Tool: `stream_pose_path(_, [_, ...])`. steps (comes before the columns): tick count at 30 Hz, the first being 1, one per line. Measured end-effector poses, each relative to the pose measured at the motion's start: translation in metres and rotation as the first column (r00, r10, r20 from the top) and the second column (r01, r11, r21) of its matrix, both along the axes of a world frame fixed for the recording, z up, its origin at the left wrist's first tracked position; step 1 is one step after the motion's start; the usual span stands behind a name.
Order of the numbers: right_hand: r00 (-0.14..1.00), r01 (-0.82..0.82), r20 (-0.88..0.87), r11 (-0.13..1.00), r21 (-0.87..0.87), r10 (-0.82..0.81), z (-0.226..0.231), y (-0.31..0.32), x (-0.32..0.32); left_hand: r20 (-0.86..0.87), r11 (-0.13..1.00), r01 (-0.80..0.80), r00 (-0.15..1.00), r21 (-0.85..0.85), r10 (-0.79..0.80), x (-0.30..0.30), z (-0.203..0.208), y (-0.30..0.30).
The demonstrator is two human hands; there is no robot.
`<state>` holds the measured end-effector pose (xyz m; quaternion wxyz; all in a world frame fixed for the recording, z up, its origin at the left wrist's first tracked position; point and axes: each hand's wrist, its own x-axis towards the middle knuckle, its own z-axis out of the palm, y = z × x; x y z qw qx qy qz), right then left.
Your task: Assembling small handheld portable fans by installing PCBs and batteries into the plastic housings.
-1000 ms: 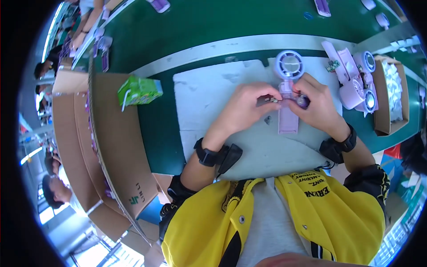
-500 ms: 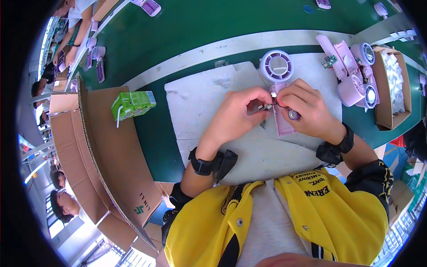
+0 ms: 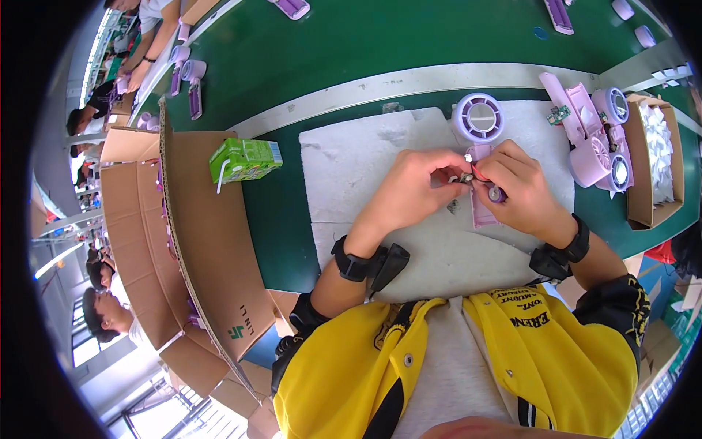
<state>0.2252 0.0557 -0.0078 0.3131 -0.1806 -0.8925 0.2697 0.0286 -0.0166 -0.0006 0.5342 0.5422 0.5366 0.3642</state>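
Note:
A lilac handheld fan lies on a white foam sheet, its round fan head [image 3: 480,117] at the far end. Below the head, its open handle shell [image 3: 483,214] points toward me. Over the shell, my left hand [image 3: 408,192] pinches a small wire connector [image 3: 466,177] between thumb and forefinger. My right hand [image 3: 521,189] is closed around a purple cylindrical battery [image 3: 497,194], and its fingertips meet red and black wires [image 3: 479,173]. Both sets of fingertips nearly touch. The finer details of the wire ends are hidden by my fingers.
Lilac fan parts [image 3: 591,162] with a green circuit board [image 3: 558,115] lie at right, beside a cardboard box of white pieces [image 3: 660,157]. A green drink carton [image 3: 247,159] and a large cardboard box [image 3: 212,241] stand at left. A pale rail [image 3: 351,92] crosses behind the foam sheet [image 3: 344,164].
The whole view has shifted, so the scene sits further right and slightly lower. Both hands stay together over the handle shell, with only small finger movement.

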Motion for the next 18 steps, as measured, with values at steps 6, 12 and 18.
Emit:
stream_pose_path(6, [0.998, 0.024, 0.064, 0.999, -0.035, -0.022, 0.003, 0.0, 0.0, -0.029, 0.99, 0.06, 0.998, 0.124, -0.056, 0.0, 0.006, 0.003])
stream_pose_path(12, [0.997, 0.021, 0.072, 1.0, -0.009, -0.02, 0.001, -0.001, 0.001, -0.193, 0.938, 0.061, 0.981, 0.34, 0.006, 0.001, -0.004, 0.0])
stream_pose_path(18, [1.0, -0.016, 0.027, 1.0, -0.018, 0.017, -0.001, -0.001, -0.002, -0.304, 0.945, 0.131, 0.952, 0.299, -0.036, -0.009, -0.003, 0.0])
